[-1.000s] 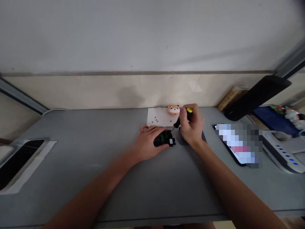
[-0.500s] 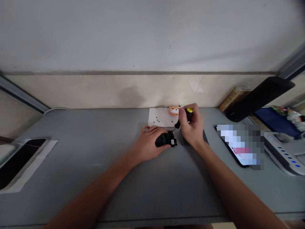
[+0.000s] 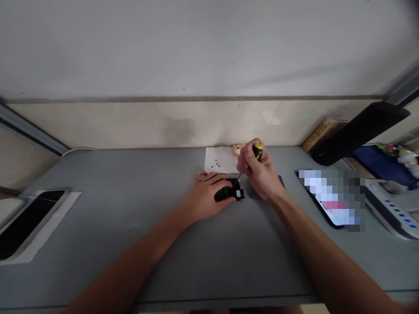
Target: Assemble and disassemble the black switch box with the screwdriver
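Note:
My left hand [image 3: 206, 194] rests on the grey desk [image 3: 131, 209] with its fingers curled round a small black device [image 3: 231, 192] that has a green circuit board showing. My right hand [image 3: 258, 172] is closed on a screwdriver [image 3: 257, 150] with a black and yellow handle, held nearly upright, its thin tip pointing down at the device. Just behind lies a white sheet of paper [image 3: 221, 160] with several small dark screws [image 3: 216, 164] on it. A small orange animal figure [image 3: 238, 149] sits at the paper's far right, partly hidden by my right hand.
A lit phone [image 3: 330, 198] lies at the right, past it a white device with blue lights [image 3: 393, 209]. A black lamp head [image 3: 360, 131] juts in from the right above a book [image 3: 322, 128]. A dark flat piece [image 3: 258, 192] lies under my right wrist. A dark tray [image 3: 29, 220] sits at the left edge.
My right hand has tilted the screwdriver more upright and shifted slightly left over the device, now covering most of the orange figure. My left hand stays on the device.

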`<state>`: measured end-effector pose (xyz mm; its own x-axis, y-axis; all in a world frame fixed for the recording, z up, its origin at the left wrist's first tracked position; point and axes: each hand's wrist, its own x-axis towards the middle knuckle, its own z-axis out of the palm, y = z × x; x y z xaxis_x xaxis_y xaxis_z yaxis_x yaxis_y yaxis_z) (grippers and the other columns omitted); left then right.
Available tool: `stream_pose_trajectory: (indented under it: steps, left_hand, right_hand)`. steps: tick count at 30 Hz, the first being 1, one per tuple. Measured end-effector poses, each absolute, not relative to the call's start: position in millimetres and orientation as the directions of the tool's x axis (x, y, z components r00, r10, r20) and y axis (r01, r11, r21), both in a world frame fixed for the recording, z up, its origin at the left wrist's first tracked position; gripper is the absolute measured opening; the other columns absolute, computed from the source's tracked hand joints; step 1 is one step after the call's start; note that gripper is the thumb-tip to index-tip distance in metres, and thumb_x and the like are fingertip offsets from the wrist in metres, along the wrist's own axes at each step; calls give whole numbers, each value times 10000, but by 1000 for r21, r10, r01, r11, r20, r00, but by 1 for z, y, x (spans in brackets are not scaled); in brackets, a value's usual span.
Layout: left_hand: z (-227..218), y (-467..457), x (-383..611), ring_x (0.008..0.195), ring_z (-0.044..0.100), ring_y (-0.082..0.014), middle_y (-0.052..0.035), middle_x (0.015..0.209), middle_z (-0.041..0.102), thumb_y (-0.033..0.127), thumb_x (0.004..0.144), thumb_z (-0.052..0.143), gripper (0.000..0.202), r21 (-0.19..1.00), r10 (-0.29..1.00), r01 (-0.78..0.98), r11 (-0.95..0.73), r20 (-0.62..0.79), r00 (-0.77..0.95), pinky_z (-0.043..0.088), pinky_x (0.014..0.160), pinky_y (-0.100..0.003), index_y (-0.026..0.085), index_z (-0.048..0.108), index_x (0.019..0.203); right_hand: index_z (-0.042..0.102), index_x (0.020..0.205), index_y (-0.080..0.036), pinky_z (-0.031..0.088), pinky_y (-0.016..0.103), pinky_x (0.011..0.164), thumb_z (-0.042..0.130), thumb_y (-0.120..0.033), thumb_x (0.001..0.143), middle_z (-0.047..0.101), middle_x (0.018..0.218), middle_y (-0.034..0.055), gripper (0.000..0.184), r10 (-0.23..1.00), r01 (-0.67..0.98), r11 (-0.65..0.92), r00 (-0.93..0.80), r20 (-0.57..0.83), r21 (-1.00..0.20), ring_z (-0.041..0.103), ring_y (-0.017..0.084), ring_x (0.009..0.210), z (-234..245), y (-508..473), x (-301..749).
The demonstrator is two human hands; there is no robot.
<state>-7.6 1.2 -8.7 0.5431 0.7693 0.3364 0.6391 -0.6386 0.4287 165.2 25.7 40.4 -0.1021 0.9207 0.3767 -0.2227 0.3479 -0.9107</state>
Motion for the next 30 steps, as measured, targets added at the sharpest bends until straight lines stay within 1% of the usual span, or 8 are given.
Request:
stream_pose_trajectory:
  steps: [2, 5, 10, 14, 17, 21, 25, 30]
  left_hand:
    - [-9, 1, -8, 1204, 630, -257, -48, 1273, 718, 385, 934, 709, 199, 419, 759, 633, -651, 346, 551, 333, 1105, -490, 270, 695, 1097]
    - [-8, 0, -8, 1198, 634, -259, -44, 1261, 721, 378, 935, 708, 190, 401, 750, 634, -661, 357, 557, 331, 1105, -492, 270, 693, 1091]
    - [-5, -1, -9, 1195, 639, -265, -47, 1277, 709, 354, 896, 739, 207, 424, 764, 636, -645, 327, 557, 332, 1114, -494, 262, 664, 1065]
    - [-4, -1, -8, 1200, 641, -261, -44, 1279, 706, 287, 876, 739, 202, 461, 762, 610, -645, 321, 563, 341, 1114, -491, 253, 624, 1039]
    - [-5, -1, -8, 1192, 644, -263, -46, 1269, 709, 274, 872, 739, 216, 471, 764, 606, -641, 324, 557, 342, 1111, -495, 252, 609, 1042]
    - [-6, 0, -8, 1182, 652, -257, -46, 1279, 707, 269, 870, 744, 225, 459, 761, 609, -647, 338, 553, 346, 1097, -487, 244, 608, 1049]
    - [-7, 0, -8, 1185, 656, -249, -44, 1294, 707, 285, 892, 734, 170, 450, 759, 612, -650, 344, 553, 345, 1098, -480, 250, 630, 1022]
    - [-7, 1, -7, 1214, 646, -245, -42, 1305, 705, 305, 919, 729, 154, 453, 757, 610, -650, 319, 570, 347, 1119, -471, 251, 651, 1041]
  right_hand:
    - [432, 802, -261, 333, 249, 470, 544, -707, 908, 339, 577, -88, 472, 928, -241, 329, -100, 360, -913, 301, 96, 478, 43, 26, 165]
    - [517, 875, -260, 379, 280, 486, 363, -757, 947, 357, 586, -65, 525, 942, -248, 285, -104, 318, -926, 321, 115, 477, 48, 27, 165]
    - [459, 785, -247, 456, 287, 544, 562, -752, 863, 514, 762, -4, 522, 956, -228, 274, -45, 292, -934, 508, 123, 603, 49, 26, 168]
    - [325, 733, -254, 349, 254, 458, 683, -732, 790, 406, 662, -62, 600, 960, -226, 267, -24, 279, -937, 363, 80, 488, 43, 30, 170]
    - [340, 743, -263, 295, 260, 436, 586, -786, 821, 301, 612, -79, 583, 957, -218, 281, -12, 290, -935, 276, 91, 468, 41, 34, 171]
    - [487, 870, -266, 415, 292, 516, 395, -784, 913, 414, 673, -40, 529, 965, -275, 228, -64, 255, -934, 436, 130, 538, 44, 35, 173]
    - [467, 824, -254, 502, 307, 626, 565, -682, 891, 524, 786, -1, 444, 963, -255, 228, -83, 256, -940, 590, 154, 706, 46, 33, 178]
    - [369, 750, -250, 367, 255, 464, 689, -691, 816, 430, 668, -67, 549, 956, -199, 280, -28, 291, -939, 414, 76, 474, 40, 35, 178]
